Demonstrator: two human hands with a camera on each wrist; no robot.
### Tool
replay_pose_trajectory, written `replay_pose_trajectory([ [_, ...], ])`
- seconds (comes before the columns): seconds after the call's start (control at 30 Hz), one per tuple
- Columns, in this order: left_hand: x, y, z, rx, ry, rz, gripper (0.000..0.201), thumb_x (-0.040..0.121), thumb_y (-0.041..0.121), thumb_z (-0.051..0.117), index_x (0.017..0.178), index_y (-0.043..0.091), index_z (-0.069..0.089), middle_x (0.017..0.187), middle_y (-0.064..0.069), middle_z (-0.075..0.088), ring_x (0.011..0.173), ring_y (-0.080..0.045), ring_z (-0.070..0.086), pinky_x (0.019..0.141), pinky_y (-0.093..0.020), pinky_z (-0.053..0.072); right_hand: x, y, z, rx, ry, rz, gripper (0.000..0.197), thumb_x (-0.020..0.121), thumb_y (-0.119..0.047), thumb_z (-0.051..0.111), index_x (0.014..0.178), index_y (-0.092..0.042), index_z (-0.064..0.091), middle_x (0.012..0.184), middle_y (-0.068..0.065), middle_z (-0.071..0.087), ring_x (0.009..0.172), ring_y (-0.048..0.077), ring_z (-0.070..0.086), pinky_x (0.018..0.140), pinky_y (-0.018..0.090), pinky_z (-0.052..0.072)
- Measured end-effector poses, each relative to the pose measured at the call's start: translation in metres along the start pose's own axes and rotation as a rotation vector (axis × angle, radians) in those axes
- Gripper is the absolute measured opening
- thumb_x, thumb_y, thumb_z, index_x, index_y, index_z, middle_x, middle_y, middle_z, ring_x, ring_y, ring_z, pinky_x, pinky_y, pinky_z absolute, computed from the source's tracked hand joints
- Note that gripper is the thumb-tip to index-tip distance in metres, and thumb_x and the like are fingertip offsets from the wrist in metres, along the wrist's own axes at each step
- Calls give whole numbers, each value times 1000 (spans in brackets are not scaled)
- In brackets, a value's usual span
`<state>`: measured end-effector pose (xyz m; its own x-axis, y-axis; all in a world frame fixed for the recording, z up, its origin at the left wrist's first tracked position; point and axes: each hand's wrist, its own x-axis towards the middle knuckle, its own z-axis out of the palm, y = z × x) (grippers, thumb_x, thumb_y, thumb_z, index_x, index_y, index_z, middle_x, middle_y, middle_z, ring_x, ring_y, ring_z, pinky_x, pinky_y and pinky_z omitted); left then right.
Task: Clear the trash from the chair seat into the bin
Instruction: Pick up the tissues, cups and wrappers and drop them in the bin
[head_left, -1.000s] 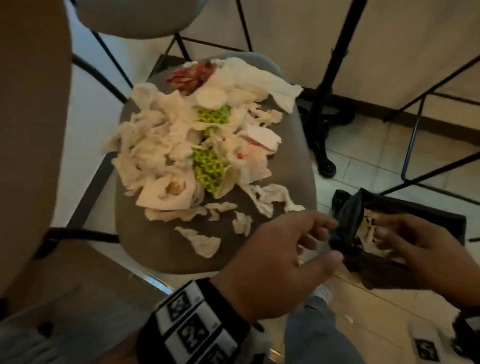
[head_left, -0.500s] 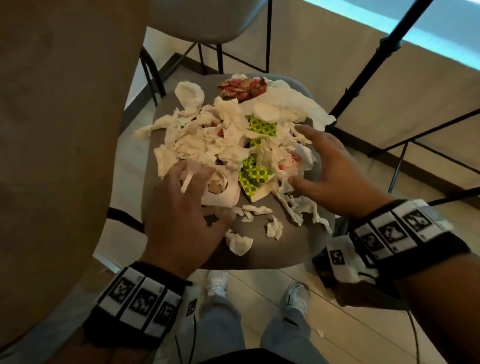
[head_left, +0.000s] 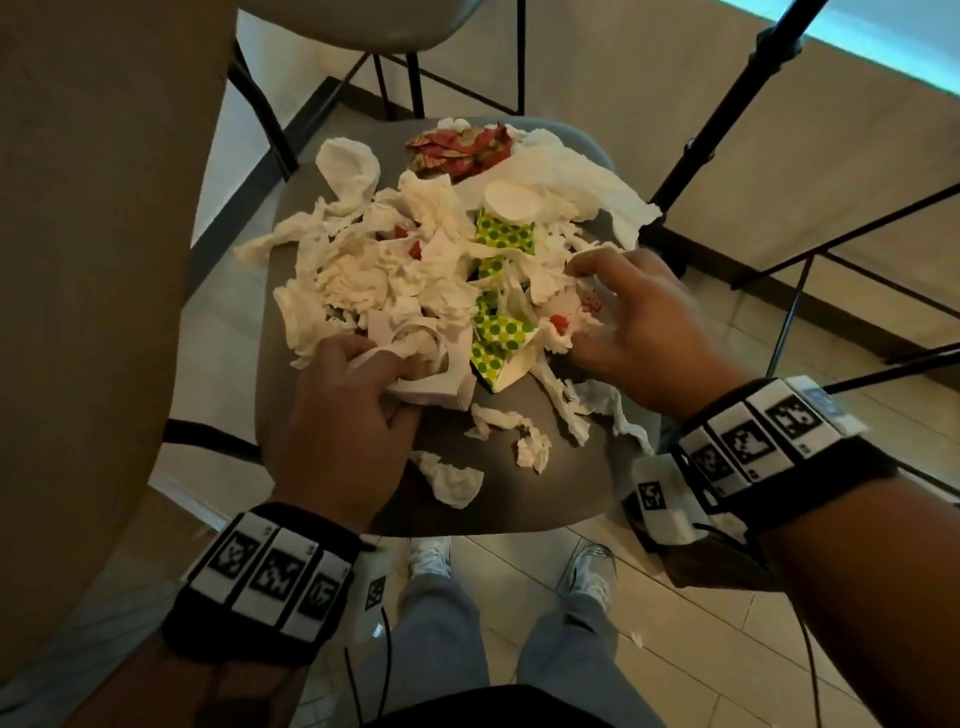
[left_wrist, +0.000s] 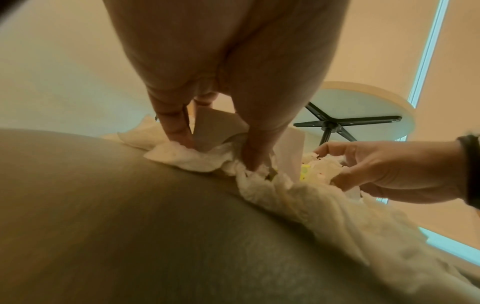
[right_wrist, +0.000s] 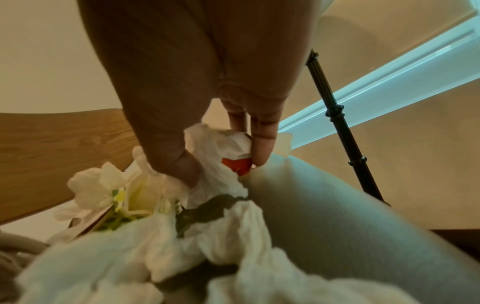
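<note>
A heap of trash (head_left: 415, 260) covers the grey chair seat (head_left: 519, 499): crumpled white tissues, green dotted paper (head_left: 496, 338), a red wrapper (head_left: 457, 148), a white lid (head_left: 511, 200). My left hand (head_left: 358, 400) grips white paper and tissue at the heap's near left; its fingers (left_wrist: 176, 131) dig into the tissue (left_wrist: 192, 158). My right hand (head_left: 623, 317) pinches a tissue wad with a red spot (right_wrist: 226, 156) at the heap's right, between thumb and fingers (right_wrist: 262, 148). The black bin bag (head_left: 727, 566) shows only partly, under my right wrist.
A wooden table edge (head_left: 93, 260) rises on the left. Another chair (head_left: 363, 26) stands behind. A black stand pole (head_left: 727, 104) and black metal frames (head_left: 831, 249) are to the right. My feet (head_left: 431, 556) stand on the tiled floor below the seat. Small tissue scraps (head_left: 452, 478) lie near the seat's front.
Both hands left the bag on the right and came onto the heap. Their fingers have since curled round tissue and paper, bunching the trash inward.
</note>
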<state>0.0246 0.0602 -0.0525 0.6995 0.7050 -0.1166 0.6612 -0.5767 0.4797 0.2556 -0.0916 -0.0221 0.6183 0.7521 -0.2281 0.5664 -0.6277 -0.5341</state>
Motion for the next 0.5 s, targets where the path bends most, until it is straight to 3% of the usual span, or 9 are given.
replay_pose_trajectory([
  [0.1,-6,6,-10,-56,40,19,35,87,35,70,121,29,69,134,-7,48,125,-30,51,93,-49,56,-4,2,-6,40,47,3,59,82,-33,78,133,-39,48,125,-5,43,111,13,42,73,13,32],
  [0.2,-12,17,-23,-144,114,62,34,87,32,75,120,22,70,132,-8,51,121,-23,52,93,-33,52,-9,1,-13,107,90,5,60,79,-33,80,131,-38,50,127,-4,46,110,13,45,74,13,35],
  [0.27,-15,25,-32,-202,142,82,35,86,30,77,117,18,72,128,-7,52,117,-17,52,91,-20,45,-12,-2,-18,137,125,-8,59,78,-35,79,130,-38,52,130,-1,49,113,15,47,81,21,45],
  [0.37,-19,35,-46,-228,165,128,30,84,23,78,112,16,73,125,-7,53,115,-22,57,89,-15,42,-19,-10,-28,176,158,-23,58,77,-35,78,128,-38,52,131,0,52,115,20,52,91,44,56],
  [0.5,-24,46,-56,-276,168,154,27,81,21,75,108,17,72,125,-6,53,117,-21,57,93,-5,42,-26,-14,-38,196,201,-52,58,77,-37,78,127,-43,50,127,-2,54,110,23,57,86,48,58],
])
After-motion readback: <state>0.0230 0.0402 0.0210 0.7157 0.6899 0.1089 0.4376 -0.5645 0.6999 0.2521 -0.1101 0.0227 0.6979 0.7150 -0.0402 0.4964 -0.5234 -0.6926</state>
